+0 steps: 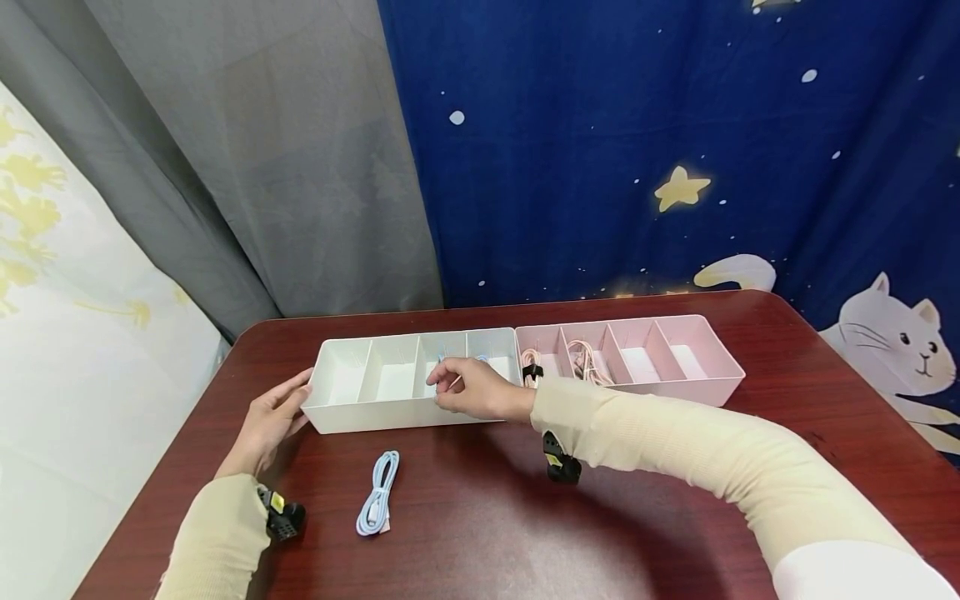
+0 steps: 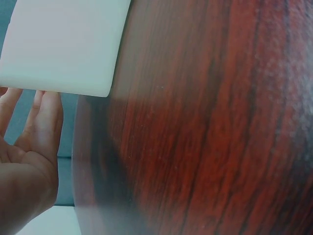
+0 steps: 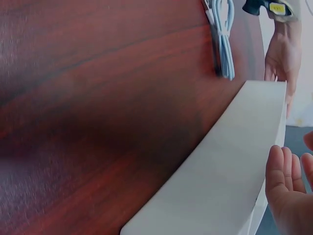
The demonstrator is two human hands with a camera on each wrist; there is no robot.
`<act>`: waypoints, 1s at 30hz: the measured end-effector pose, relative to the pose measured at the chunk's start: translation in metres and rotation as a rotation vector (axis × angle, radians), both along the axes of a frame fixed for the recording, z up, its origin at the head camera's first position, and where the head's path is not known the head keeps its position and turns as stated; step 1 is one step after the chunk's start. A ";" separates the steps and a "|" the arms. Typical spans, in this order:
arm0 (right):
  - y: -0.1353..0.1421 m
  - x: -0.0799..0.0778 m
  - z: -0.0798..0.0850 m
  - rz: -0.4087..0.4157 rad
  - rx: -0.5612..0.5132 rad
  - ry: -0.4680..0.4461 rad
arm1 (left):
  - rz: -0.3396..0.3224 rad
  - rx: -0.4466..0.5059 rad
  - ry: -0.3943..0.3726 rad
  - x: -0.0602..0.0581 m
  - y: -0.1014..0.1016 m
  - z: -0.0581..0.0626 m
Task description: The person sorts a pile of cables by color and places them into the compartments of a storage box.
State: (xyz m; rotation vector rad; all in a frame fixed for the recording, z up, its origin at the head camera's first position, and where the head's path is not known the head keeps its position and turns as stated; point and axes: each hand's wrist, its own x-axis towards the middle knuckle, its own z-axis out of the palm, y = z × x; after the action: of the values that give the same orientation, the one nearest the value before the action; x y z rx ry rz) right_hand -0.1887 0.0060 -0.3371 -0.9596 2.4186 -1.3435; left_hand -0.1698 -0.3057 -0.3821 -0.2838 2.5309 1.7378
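Observation:
A white divided box stands on the table. My left hand touches its left end, fingers extended; in the left wrist view the fingers lie against the box end. Over the box's third compartment from the left hovers my right hand, its fingers loosely bent and nothing visible between them. The right wrist view has these fingers beside the box's rim. Bits of light-blue cable show in the two right compartments, partly hidden by the hand. Another bundled light-blue cable lies in front of the box.
A pink divided box adjoins the white one on the right, with coiled pink cables in its two left compartments. Both stand near the back of the dark red wooden table. Curtains hang behind.

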 end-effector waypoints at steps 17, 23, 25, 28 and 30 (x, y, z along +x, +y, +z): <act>-0.013 0.019 -0.004 0.043 -0.035 -0.113 | 0.005 0.009 0.015 0.001 0.000 -0.001; -0.016 0.023 -0.006 0.074 -0.057 -0.135 | -0.009 0.002 0.016 -0.001 -0.002 -0.003; -0.018 0.025 -0.007 0.085 -0.065 -0.156 | -0.014 -0.005 0.018 -0.002 -0.002 -0.003; -0.021 0.027 -0.009 0.099 -0.064 -0.209 | -0.016 -0.009 0.019 -0.002 -0.002 -0.004; -0.023 0.029 -0.012 0.103 -0.056 -0.253 | -0.015 -0.006 0.020 -0.001 -0.002 -0.004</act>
State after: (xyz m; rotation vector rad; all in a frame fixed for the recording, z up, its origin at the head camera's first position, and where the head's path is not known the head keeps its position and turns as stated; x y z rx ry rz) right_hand -0.1598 -0.0173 -0.3495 -0.8568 2.1263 -1.4087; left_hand -0.1708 -0.3081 -0.3857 -0.2476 2.5456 1.7370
